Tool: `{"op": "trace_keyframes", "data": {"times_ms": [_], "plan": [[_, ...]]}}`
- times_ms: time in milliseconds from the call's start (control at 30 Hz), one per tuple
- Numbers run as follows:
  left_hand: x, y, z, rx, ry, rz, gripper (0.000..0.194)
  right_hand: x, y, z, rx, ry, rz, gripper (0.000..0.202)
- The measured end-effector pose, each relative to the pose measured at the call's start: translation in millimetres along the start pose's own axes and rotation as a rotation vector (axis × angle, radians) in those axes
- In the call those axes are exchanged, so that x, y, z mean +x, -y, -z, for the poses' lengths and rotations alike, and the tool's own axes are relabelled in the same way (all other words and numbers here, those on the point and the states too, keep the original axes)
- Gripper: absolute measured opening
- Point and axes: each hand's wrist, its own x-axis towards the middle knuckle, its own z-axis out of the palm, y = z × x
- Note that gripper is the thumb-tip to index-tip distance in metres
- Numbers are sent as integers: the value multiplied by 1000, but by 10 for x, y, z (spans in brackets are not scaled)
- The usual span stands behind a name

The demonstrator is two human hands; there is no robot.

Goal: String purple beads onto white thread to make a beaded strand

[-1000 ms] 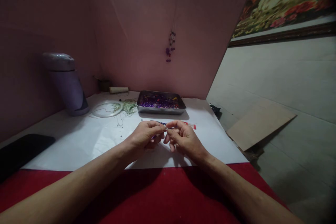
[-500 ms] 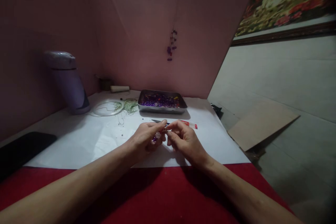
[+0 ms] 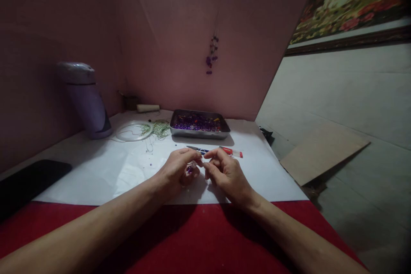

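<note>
Above the white sheet [image 3: 128,184], my left hand [image 3: 175,169] is closed around a small beadwork piece [image 3: 190,169] with purple and clear beads. Its thumb and index finger pinch the upper end. My right hand [image 3: 228,175] is curled just to the right, thumb and index tips close together and near the beadwork. Whatever lies between those tips is too small to make out. Just beyond the hands lie a pointed dark blade [image 3: 193,148] and a red-and-clear tool [image 3: 236,153], partly covered by my fingers.
A metal tray [image 3: 201,134] of mostly purple beads stands behind the hands. To its left are green thread [image 3: 160,128], a clear coil [image 3: 133,138] and a pale roll [image 3: 148,108]. A purple flask [image 3: 88,105] and a black flat object [image 3: 35,182] are at left. A bead strand [image 3: 212,55] hangs behind.
My right fingertips have moved slightly apart from the left ones, and the beadwork in my left hand has turned a little. The whole view has shifted slightly.
</note>
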Motion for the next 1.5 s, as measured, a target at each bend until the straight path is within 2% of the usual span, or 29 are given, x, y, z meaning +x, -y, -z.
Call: {"op": "trace_keyframes", "data": {"times_ms": [200, 467, 900, 1200, 1367, 1500], "plan": [[-18, -12, 3, 23, -7, 1, 14, -13, 29, -7, -33, -31, 5, 13], [-25, -9, -28, 68, -43, -78, 10, -32, 42, -11, -38, -16, 23, 11], [-25, -23, -27, 60, -71, -130, 16, -51, 91, -8, -109, -34, 52, 12], [-21, -33, -35, 42, -106, -92, 19, -61, 94, -2, -127, -14, 40, 11], [-20, -30, -35, 68, -99, -111, 19, -47, 87, 0, -61, -28, 1, 14], [-48, -39, -54, 133, -36, -169, 26, -22, 101, 8, 82, -38, -113, 21]]}}
